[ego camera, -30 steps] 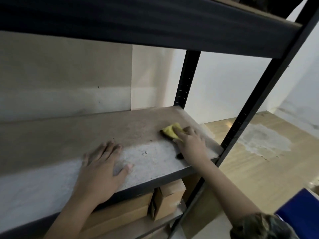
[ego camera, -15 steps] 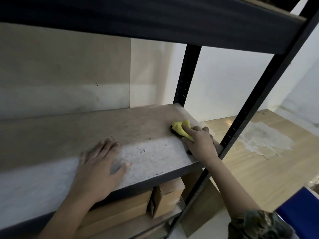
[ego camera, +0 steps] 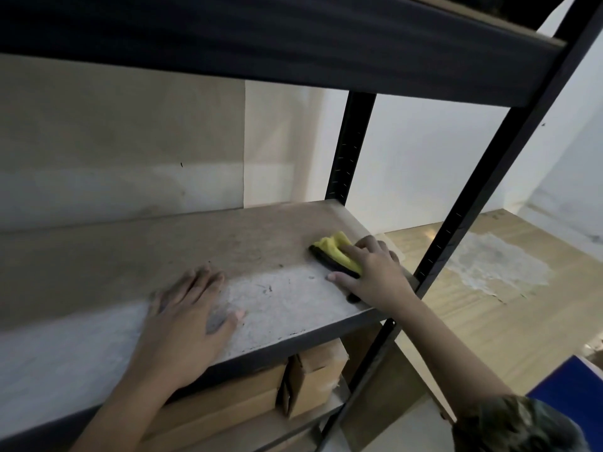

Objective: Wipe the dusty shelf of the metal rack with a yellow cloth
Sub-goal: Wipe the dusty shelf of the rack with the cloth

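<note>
A dusty wooden shelf [ego camera: 267,243] sits in a black metal rack [ego camera: 349,148]. Its front strip looks pale with dust, and the back is browner. My right hand [ego camera: 375,275] presses a folded yellow cloth [ego camera: 337,252] with a dark edge onto the shelf near its right end. Most of the cloth is under the fingers. My left hand [ego camera: 182,324] lies flat on the shelf's front part, fingers spread, holding nothing.
The rack's upper shelf beam [ego camera: 293,37] hangs low overhead. A black front post [ego camera: 483,203] stands just right of my right hand. Cardboard boxes [ego camera: 313,376] sit on the shelf below. Wooden floor [ego camera: 505,288] with a pale stain lies to the right.
My right hand has slid the yellow cloth toward the shelf's right end. My left hand has stayed flat in place on the front of the shelf.
</note>
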Demonstrator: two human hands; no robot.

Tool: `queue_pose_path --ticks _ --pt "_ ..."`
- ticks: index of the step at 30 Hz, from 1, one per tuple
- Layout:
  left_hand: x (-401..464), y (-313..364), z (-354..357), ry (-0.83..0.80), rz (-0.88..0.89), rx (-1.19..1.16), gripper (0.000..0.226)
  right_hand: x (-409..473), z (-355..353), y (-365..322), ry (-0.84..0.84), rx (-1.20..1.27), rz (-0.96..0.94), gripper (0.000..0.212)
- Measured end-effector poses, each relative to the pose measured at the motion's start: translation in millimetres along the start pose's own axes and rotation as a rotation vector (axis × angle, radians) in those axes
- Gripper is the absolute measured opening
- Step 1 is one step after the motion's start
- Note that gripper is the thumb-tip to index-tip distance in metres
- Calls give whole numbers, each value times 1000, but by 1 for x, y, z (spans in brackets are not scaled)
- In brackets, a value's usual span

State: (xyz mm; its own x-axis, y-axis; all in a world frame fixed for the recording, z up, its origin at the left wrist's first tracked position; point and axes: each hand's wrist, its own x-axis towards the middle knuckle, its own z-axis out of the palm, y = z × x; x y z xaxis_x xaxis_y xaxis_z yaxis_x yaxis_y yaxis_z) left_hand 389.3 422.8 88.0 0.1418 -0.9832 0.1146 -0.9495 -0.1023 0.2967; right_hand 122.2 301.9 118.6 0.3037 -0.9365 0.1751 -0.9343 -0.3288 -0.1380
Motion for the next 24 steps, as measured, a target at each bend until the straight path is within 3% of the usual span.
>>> queue_pose_path --ticks 8,11,14,16,19,22,24 --pt "1 -3 0 -19 11 12 89 23 4 5 171 -50 26 40" --pt "1 -3 1 -12 10 -5 86 53 -5 28 180 -86 184 44" --pt "1 -4 2 -14 14 5 91 70 7 40 92 -36 393 28" --pt "2 -4 3 -10 13 12 93 68 18 39 127 -38 434 20" --pt "2 -4 4 -10 11 31 93 46 12 22 135 -198 220 21" --pt "3 -3 3 -15 5 18 93 4 1 -6 38 -191 -32 23" --pt "2 -1 2 -19 1 10 94 -33 3 -25 84 -151 -285 26"
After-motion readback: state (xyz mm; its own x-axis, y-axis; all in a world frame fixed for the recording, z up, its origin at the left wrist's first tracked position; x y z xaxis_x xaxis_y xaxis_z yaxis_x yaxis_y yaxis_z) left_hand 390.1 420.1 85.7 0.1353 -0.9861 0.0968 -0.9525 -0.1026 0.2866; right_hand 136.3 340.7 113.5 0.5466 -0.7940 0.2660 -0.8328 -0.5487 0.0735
